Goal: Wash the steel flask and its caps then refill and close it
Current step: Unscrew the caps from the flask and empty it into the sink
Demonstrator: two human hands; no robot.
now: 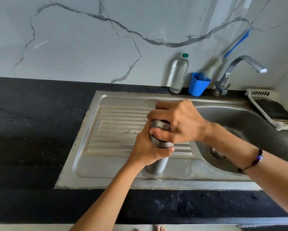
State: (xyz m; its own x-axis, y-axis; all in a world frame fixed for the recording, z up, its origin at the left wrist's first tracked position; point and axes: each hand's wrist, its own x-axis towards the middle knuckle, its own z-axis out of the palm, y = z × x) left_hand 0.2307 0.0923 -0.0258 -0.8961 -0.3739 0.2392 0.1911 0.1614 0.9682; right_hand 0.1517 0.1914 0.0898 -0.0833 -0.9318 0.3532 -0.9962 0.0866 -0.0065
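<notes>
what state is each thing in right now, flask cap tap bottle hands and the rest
steel flask: upright on the drainboard, held
cap: on the flask top, gripped
left hand: grips the flask body
right hand: grips the cap
tap: no water running
plastic bottle: capped, upright
blue cup: upright, holds a brush
sink basin: no standing water visible

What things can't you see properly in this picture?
- Head view: the top of the flask, covered by the right hand on its cap; turning direction unknowable.
- The flask's middle, wrapped by the left hand.
- The brush in the blue cup, blurred.
- The rack, cut off by the right edge.
- Whether the tap drips: too small.
</notes>
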